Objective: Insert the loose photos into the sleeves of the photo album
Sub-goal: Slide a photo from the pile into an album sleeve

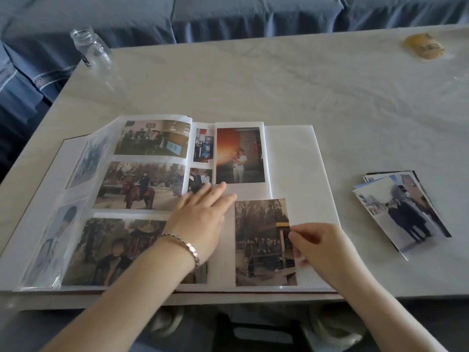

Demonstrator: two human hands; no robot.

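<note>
The photo album (299, 158) lies open on the table, its left page filled with photos in clear sleeves. On the right page a reddish portrait photo (239, 154) sits in the upper sleeve. Below it lies a dark outdoor photo (261, 240). My right hand (319, 247) pinches that photo's right edge with thumb and fingers. My left hand (200, 219), with a bracelet at the wrist, presses flat with straight fingers on the page near the album's spine, just left of the photo. A stack of loose photos (401, 212) lies right of the album.
An empty glass jar (92, 50) stands at the table's far left corner. A yellowish crumpled object (423, 45) lies at the far right. A blue-covered sofa (228, 13) runs behind the marble-patterned table (253, 80). The album reaches the table's near edge.
</note>
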